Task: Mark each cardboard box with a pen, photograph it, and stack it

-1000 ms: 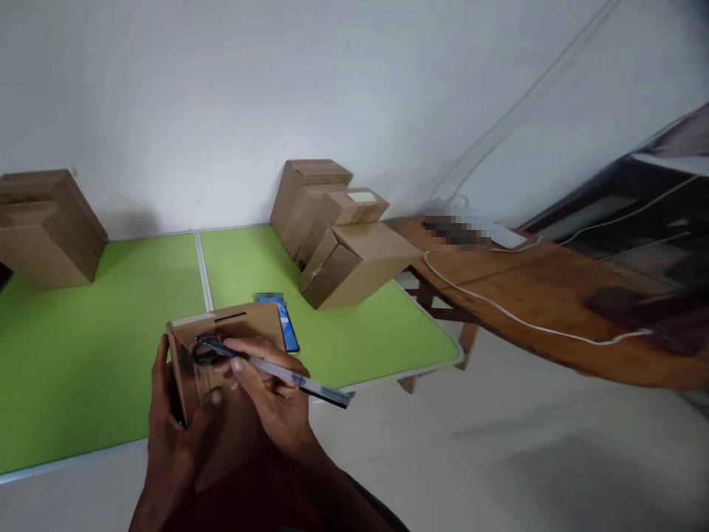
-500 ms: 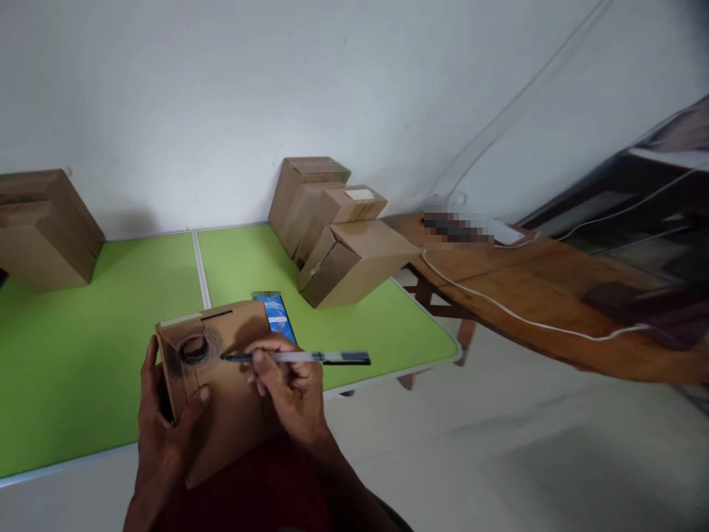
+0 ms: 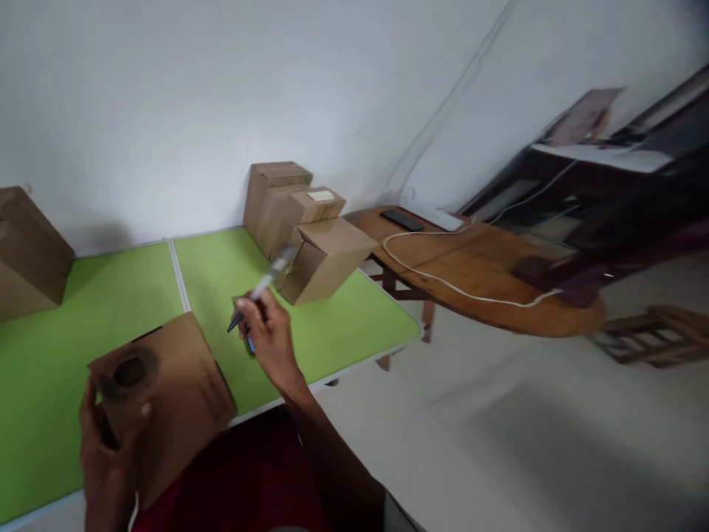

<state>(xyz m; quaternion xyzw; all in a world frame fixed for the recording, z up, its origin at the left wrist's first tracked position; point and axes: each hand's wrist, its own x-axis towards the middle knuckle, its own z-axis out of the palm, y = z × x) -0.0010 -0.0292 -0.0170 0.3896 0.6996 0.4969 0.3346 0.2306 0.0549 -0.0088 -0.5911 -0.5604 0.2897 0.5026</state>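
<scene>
Pen (image 3: 260, 290) within right-hand grip (image 3: 270, 334)

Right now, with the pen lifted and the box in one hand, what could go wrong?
The left hand alone grips the cardboard box at one corner, past the green table edge; it could tip or slip. The right hand holds the pen tip-down; the tip may streak the box.

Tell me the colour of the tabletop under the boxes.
Bright lime green, with a pale seam across the tabletop; the head view shows it, boxes standing on it.
</scene>
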